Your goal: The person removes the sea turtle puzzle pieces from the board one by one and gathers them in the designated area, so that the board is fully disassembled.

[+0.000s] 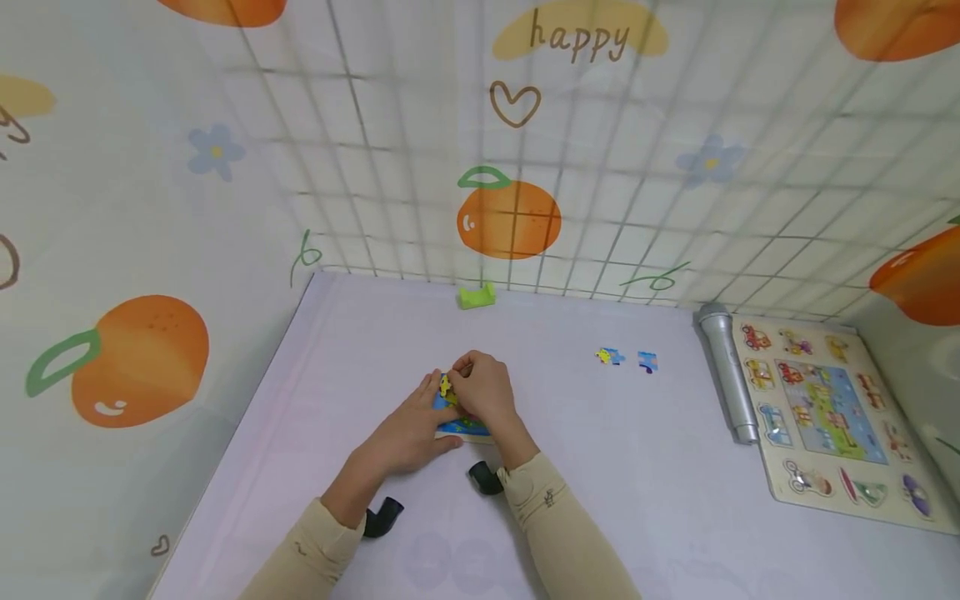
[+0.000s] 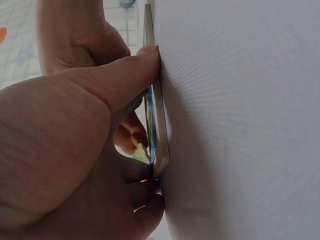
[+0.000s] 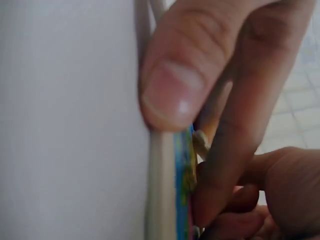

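Note:
A small wooden jigsaw board (image 1: 468,428) with a blue, green and yellow picture lies on the table, partly covered by both hands. My left hand (image 1: 408,429) holds it from the left, thumb at the near edge and other fingers at the left side. Over the board, my right hand (image 1: 486,388) pinches a small yellow jigsaw piece (image 1: 445,385) near the upper left corner. In the left wrist view that yellow piece (image 2: 141,151) stands tilted at the board's surface. The right wrist view shows the board's pale edge (image 3: 162,185) below a thumb.
Two loose jigsaw pieces (image 1: 611,357) (image 1: 647,361) lie to the right. A silver microphone (image 1: 729,375) and a larger picture puzzle board (image 1: 832,417) are farther right. A green block (image 1: 477,296) sits at the back. Black curved pieces (image 1: 383,517) (image 1: 485,478) lie near the forearms.

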`<state>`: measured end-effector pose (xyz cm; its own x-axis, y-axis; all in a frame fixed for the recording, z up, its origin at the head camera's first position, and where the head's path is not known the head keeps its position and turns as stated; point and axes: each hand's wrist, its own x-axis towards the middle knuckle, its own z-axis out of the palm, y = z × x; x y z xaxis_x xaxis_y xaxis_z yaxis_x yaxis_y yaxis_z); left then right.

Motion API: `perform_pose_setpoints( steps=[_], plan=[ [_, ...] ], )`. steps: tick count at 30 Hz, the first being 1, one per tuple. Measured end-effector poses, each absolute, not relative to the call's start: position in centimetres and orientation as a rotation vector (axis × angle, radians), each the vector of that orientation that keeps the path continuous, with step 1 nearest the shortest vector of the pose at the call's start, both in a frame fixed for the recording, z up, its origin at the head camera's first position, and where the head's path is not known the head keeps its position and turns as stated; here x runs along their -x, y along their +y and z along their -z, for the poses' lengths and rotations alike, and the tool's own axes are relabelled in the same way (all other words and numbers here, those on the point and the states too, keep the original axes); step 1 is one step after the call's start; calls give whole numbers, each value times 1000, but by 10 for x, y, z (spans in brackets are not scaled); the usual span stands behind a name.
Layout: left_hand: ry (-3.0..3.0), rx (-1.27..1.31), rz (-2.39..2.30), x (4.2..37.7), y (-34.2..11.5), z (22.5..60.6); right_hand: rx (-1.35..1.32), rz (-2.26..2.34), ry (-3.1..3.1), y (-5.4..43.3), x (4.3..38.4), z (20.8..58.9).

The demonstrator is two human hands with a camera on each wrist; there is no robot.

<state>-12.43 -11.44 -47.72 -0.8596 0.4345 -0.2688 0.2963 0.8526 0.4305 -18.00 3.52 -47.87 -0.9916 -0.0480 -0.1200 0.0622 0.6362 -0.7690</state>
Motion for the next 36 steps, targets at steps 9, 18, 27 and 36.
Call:
perform_pose_setpoints(
  steps=[9,18,27,36],
  plan=[
    [2672,-554,-550,125,-113,477,-96,1343,2701,47,184,480],
    [2685,-539,-510,125,-111,475,-261,1423,2721,79,194,477],
    [2698,-499,-501,123,-109,476,-484,1442,2756,124,204,477],
    [2706,-506,-510,122,-109,476,-634,1420,2851,164,209,487]
  ],
)
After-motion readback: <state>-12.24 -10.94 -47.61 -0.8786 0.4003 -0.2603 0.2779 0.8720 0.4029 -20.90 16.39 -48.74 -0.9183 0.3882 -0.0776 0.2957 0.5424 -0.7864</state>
